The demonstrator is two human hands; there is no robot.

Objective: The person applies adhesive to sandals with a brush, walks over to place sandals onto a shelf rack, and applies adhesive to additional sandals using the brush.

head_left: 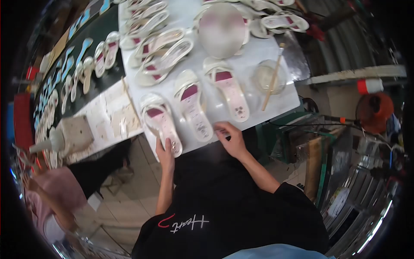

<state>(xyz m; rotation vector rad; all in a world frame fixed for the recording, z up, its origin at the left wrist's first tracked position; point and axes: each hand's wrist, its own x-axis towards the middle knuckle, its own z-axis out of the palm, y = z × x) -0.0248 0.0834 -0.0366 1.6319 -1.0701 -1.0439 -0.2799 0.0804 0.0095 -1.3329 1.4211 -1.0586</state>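
Three white sandals stand in a row along the near edge of the white table. At the heel of the left sandal [163, 125], my left hand [166, 151] has its thumb and fingers closed around the sole. My right hand [230, 137] is beside the heel of the middle sandal [193, 108], fingers bent and apart, with nothing visible in them. Whether its fingertips touch that sandal I cannot tell. The right sandal [228, 90] lies just beyond this hand. Each has a pale insole with a dark pink patch under the strap.
A glass jar [269, 77] with a wooden-handled brush [274, 77] across it stands at the right of the table [254, 116]. More sandals [166, 60] crowd the far side. At left, a dark conveyor [101, 23] carries footwear; a co-worker [60, 190] is beside it.
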